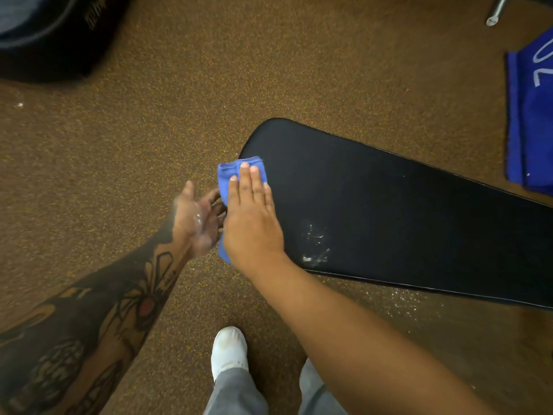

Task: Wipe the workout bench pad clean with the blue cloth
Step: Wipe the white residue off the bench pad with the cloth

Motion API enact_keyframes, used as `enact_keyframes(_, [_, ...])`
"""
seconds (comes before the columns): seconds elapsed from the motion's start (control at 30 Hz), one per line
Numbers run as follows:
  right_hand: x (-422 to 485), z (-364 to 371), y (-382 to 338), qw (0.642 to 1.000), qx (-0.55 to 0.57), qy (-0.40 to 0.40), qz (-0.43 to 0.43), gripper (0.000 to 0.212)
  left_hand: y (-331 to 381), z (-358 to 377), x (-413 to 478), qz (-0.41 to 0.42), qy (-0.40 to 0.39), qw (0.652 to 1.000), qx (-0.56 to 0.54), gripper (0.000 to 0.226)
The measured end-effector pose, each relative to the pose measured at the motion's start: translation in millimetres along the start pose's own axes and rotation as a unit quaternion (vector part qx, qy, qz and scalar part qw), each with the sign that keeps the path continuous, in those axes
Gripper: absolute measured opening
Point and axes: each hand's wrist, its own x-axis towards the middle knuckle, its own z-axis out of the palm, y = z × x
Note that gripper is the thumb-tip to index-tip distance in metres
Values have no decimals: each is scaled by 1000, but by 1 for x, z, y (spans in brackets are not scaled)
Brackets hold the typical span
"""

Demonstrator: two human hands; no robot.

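Fingers [245, 181] of the right hand [253, 223] lie straight and close together, pressed flat on the cloth [227, 172]. The cloth is blue and folded. It sits on the narrow rounded end of the pad [389, 211] and overhangs its left edge, with a corner showing below the right wrist.

The left hand [194, 223] is held palm up just beside that edge, under the overhang. Its fingers are loosely curved and grip nothing visible; their tips are hidden behind the right hand, so contact with the cloth cannot be confirmed. White residue marks the palm.

The pad is black and runs from centre frame to the right border. A white smear [315, 247] lies on it near the lower edge, to the right of the right wrist. White specks [401, 298] lie on the brown floor [209, 100] below the pad.

A white shoe [229, 348] stands at bottom centre. Blue fabric [532, 130] lies at the right border, well apart from the pad.
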Motion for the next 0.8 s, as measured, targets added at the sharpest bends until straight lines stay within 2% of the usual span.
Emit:
enact_keyframes(0.07, [-20, 5, -1, 996, -30, -6, -83, 62, -8, 0, 2, 3, 63, 998, -6, 71])
enact_keyframes(0.13, [-51, 6, 6, 984, -77, -24, -161, 61, -14, -2, 3, -26, 86, 996, 10, 70])
enact_keyframes(0.2, [-61, 5, 16, 979, -107, -25, -172, 62, -16, -4, 2, -44, 85, 995, 25, 71])
enact_keyframes(0.3, [-33, 2, 9, 988, -101, -17, -114, 62, -16, 0, 2, -12, 81, 996, 22, 59])
enact_keyframes(0.43, [7, 3, -4, 1000, -14, -14, -9, 60, -16, 6, 4, 35, 74, 996, 22, 55])
enact_keyframes(0.63, [-58, 9, 23, 997, -37, 12, -67, 63, -6, 19, 7, 23, 45, 997, 64, 60])
enact_keyframes(0.7, [-56, 7, 40, 998, -40, 32, -37, 59, -6, 28, 9, 39, 34, 994, 92, 55])
enact_keyframes(0.8, [-33, 0, 51, 998, 13, 29, 61, 58, -11, 34, 11, 57, 27, 989, 132, 58])
